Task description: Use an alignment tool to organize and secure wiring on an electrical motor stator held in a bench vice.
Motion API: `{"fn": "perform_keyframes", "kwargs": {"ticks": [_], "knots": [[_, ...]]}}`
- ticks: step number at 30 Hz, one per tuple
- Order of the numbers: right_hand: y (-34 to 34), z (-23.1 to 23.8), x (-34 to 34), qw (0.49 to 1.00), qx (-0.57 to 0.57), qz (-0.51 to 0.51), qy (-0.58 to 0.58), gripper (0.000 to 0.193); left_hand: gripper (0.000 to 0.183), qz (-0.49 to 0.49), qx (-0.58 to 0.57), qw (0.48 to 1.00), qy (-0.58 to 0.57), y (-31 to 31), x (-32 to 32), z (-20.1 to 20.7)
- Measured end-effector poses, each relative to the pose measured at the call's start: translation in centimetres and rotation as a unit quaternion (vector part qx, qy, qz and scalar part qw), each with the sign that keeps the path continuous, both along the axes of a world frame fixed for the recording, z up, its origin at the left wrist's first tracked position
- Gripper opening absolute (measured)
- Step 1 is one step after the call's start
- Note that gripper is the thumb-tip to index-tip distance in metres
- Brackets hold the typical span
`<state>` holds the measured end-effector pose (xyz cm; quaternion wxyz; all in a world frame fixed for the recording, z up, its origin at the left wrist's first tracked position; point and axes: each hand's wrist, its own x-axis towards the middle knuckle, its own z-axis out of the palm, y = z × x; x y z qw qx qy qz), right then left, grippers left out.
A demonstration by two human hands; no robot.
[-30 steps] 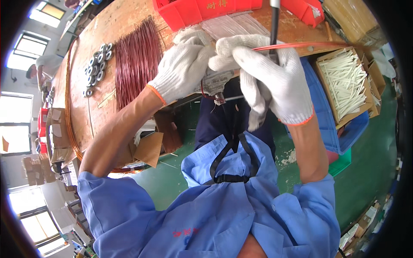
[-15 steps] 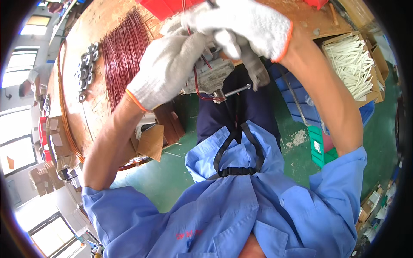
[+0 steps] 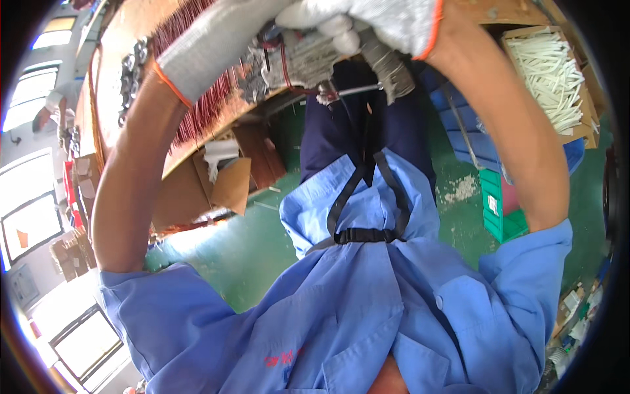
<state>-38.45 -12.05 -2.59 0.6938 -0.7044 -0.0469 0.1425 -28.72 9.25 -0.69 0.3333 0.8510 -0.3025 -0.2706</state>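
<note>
My left hand (image 3: 220, 43), in a white knit glove with an orange cuff, reaches to the upper edge, where its fingers run out of view. My right hand (image 3: 387, 23), gloved alike, is closed with bent fingers beside a grey ribbed cylinder (image 3: 390, 69). What it pinches is hidden. Below both hands sits a worn, vise-like grey metal block (image 3: 312, 59) with a metal screw bar (image 3: 359, 90) at its near side. Dark red wire (image 3: 286, 69) hangs in a loop over the block, close to my left hand.
A bundle of dark red wires (image 3: 207, 108) and several dark rings (image 3: 133, 69) lie on the wooden table. At right stand a box of white strips (image 3: 548, 79), blue bins (image 3: 469, 131) and a green bin (image 3: 492, 203). An open cardboard box (image 3: 190, 190) sits below the table.
Both hands and the block now appear higher in the picture. My left hand has shifted left, and its forearm now covers part of the wire bundle. The red bin at the top has left the view.
</note>
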Motion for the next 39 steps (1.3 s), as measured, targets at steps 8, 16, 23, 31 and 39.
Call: {"fn": "perform_keyframes", "kwargs": {"ticks": [8, 16, 23, 31, 39], "knots": [[1.5, -6.3, -8.1, 0.918, 0.289, -0.269, -0.026, 0.041, 0.078, -0.017, 0.102, 0.979, -0.177, -2.8, -2.5, 0.6], [7.9, -7.1, -19.0, 0.93, 0.276, -0.182, 0.16, 0.04, 0.068, 0.043, 0.018, 0.984, -0.172, -2.4, -1.9, -0.9], [8.4, -6.3, -14.7, 0.903, 0.36, -0.127, 0.198, 0.043, 0.057, 0.069, -0.111, 0.928, -0.35, -2.1, -2.0, -3.2], [11.1, -6.7, -10.2, 0.831, 0.511, -0.161, 0.151, 0.041, 0.038, 0.092, -0.177, 0.946, -0.254, -2.1, -3.3, -4.3], [6.5, -6.0, -11.5, 0.937, 0.245, -0.138, 0.205, 0.026, 0.05, 0.08, -0.126, 0.972, -0.179, -1.3, -3.8, -5.2]]}}
